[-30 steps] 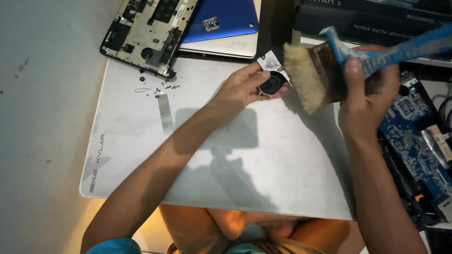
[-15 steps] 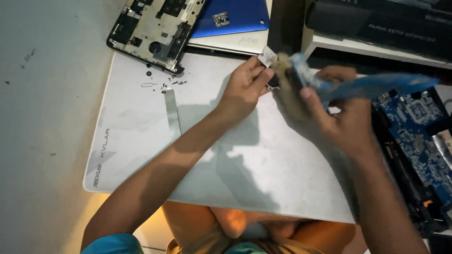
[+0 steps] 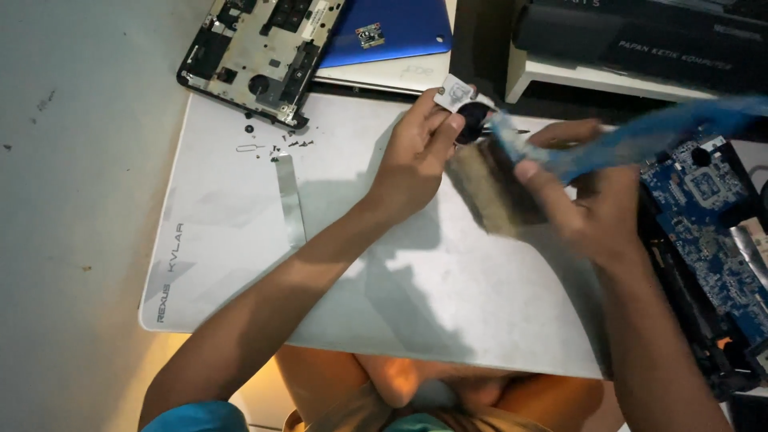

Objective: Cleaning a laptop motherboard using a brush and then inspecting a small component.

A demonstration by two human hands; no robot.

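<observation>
A small black part with a silver tab (image 3: 462, 108) is held in the left hand (image 3: 416, 156), pinched between the thumb and the fingertips above the far edge of a white mat (image 3: 240, 264). The right hand (image 3: 596, 204) is closed around the blue handle of a wide brush (image 3: 560, 164). The brush is blurred (so its bristles look smeared), and its pale bristle end is seen just beside the small part, below and to the right of it; whether they touch cannot be told.

The mat is laid on a grey counter (image 3: 72, 200). A thin silver strip (image 3: 290, 200) and some tiny dark screws (image 3: 296, 144) are seen lying on the mat, near its far left side. An opened laptop shell (image 3: 256, 56) is resting past the mat's far edge, with a blue cover (image 3: 400, 28) next to it. A blue circuit board (image 3: 712, 224) is lying to the right of the mat, partly hidden behind the right arm.
</observation>
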